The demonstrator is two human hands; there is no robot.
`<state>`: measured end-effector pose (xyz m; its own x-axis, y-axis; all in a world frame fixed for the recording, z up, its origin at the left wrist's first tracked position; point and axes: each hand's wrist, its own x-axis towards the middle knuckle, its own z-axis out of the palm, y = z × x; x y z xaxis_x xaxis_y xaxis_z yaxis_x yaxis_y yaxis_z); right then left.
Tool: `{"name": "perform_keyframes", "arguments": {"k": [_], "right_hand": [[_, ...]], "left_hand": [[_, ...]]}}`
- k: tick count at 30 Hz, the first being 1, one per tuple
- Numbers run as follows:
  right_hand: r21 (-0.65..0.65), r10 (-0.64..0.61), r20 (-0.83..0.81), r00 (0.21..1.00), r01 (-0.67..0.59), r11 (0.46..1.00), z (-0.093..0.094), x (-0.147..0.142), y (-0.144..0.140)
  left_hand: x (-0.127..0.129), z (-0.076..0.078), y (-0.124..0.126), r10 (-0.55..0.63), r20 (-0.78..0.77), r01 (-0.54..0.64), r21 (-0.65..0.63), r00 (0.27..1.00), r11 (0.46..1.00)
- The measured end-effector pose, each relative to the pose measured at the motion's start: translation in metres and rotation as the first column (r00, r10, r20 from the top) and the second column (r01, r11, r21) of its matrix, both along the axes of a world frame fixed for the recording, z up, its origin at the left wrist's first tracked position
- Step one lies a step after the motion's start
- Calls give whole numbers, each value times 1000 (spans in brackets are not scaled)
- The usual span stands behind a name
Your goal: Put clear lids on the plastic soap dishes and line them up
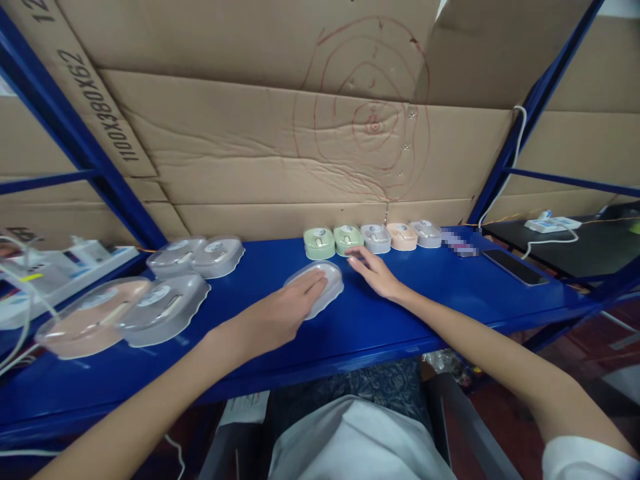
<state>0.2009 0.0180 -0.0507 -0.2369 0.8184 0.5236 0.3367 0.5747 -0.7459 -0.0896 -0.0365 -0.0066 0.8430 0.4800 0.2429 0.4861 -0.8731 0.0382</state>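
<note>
My left hand is on a clear plastic blister pack at the middle of the blue shelf, its fingers together over the pack and its thumb hidden. What lies inside that pack is covered by the fingers. My right hand is empty, with fingers apart, just in front of a green rounded case. Along the back stand another green case, a grey case, a peach case and a second grey case, each under a clear cover.
Larger-looking clear packs sit at the left: a peach one and several grey ones. Beside them is a white power strip with cables. A dark phone lies at the right. Cardboard backs the blue shelf.
</note>
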Motion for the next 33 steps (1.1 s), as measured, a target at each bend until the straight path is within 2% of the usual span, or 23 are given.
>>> {"name": "perform_keyframes", "arguments": {"k": [5, 9, 12, 15, 20, 25, 33], "right_hand": [[88, 138, 128, 982, -150, 985, 5, -1, -8], [65, 209, 166, 964, -222, 973, 7, 2, -9], [100, 207, 235, 950, -236, 967, 8, 3, -9], [142, 160, 299, 941, -210, 967, 10, 2, -9], [100, 160, 304, 939, -199, 975, 12, 4, -11], [64, 203, 281, 938, -229, 971, 12, 6, -11], [61, 233, 258, 938, -256, 965, 9, 7, -10]], "left_hand": [[22, 13, 1, -180, 30, 183, -171, 983, 968], [29, 17, 17, -205, 95, 222, -234, 974, 947], [30, 12, 29, -178, 186, 222, -251, 966, 942], [33, 0, 36, -140, 311, 213, -216, 940, 953], [42, -18, 40, -60, 416, 138, -159, 907, 978], [43, -21, 39, 33, 444, 88, -250, 896, 964], [42, -26, 41, 83, 494, 88, -313, 865, 946]]}}
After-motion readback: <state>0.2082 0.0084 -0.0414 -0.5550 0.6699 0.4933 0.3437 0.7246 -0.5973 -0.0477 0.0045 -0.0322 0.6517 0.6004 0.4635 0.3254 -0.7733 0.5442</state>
